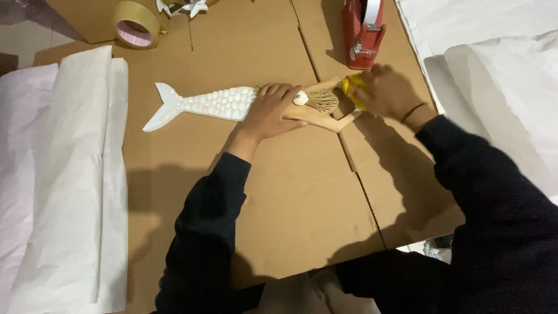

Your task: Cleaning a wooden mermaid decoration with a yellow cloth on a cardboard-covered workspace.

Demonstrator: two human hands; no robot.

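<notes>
The left hand (268, 111) lies palm down on the middle of a wooden mermaid figure (232, 103), fingers loosely spread and pressing it flat against the cardboard sheet (290, 186); it grips nothing, only rests on top. The right hand (388, 93) is curled at the figure's head end, at about three o'clock from the left hand, with its fingers bent around a yellow piece (351, 87). Most of that piece is covered by the hand, so I cannot tell what it is or how firmly it is held.

The mermaid figure lies flat near the centre of the cardboard, its long axis running almost straight from nine o'clock to three o'clock, tilted slightly. The white forked tail (164, 107) points to nine o'clock; the white scaled body runs under the left hand, and the bare wood torso with stringy brown hair (321, 102) and a white shell (300, 98) points toward three o'clock. The head is hidden under the right hand.

At twelve o'clock from the right hand stands a red tape dispenser (361, 32), cut off by the top edge. At eleven o'clock, well apart, lies a roll of tan tape (135, 24). White wrapping paper (64, 174) is stacked at nine o'clock, and more white paper (500, 64) lies at two o'clock.
</notes>
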